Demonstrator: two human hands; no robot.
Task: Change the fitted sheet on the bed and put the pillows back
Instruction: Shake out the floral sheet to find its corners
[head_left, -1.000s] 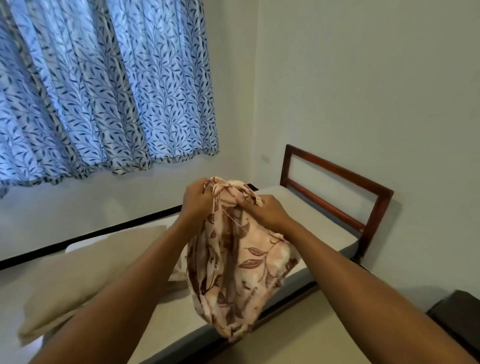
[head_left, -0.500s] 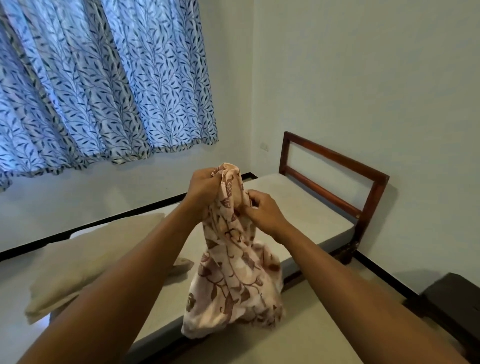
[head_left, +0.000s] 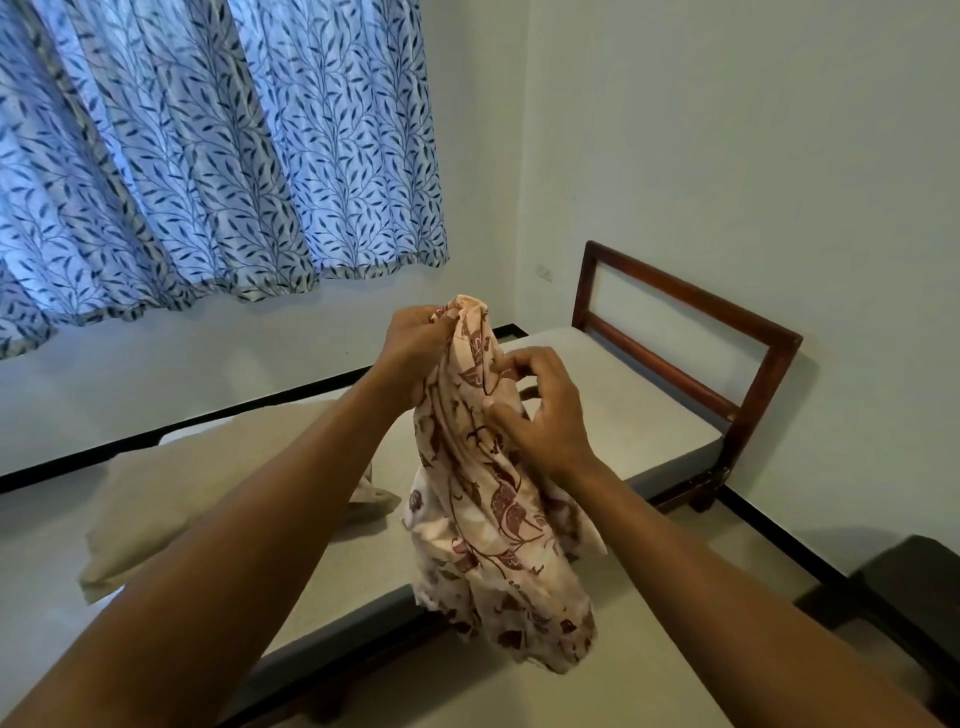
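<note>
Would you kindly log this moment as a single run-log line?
stage: unfolding sheet | left hand: pinching top of floral sheet | right hand: gripping it lower | mattress: bare | pillow: on mattress

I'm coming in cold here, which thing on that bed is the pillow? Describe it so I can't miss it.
Start at the blue leaf-print curtain; below it lies the bare mattress. The pillow is the plain beige cushion at the mattress end farthest from the wooden headboard, unlike the floral sheet held in both hands.

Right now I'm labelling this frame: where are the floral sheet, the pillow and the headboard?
floral sheet (head_left: 493, 525), head view, hanging middle folds.
pillow (head_left: 208, 499), head view, top face.
headboard (head_left: 691, 296), head view, top rail.
</note>
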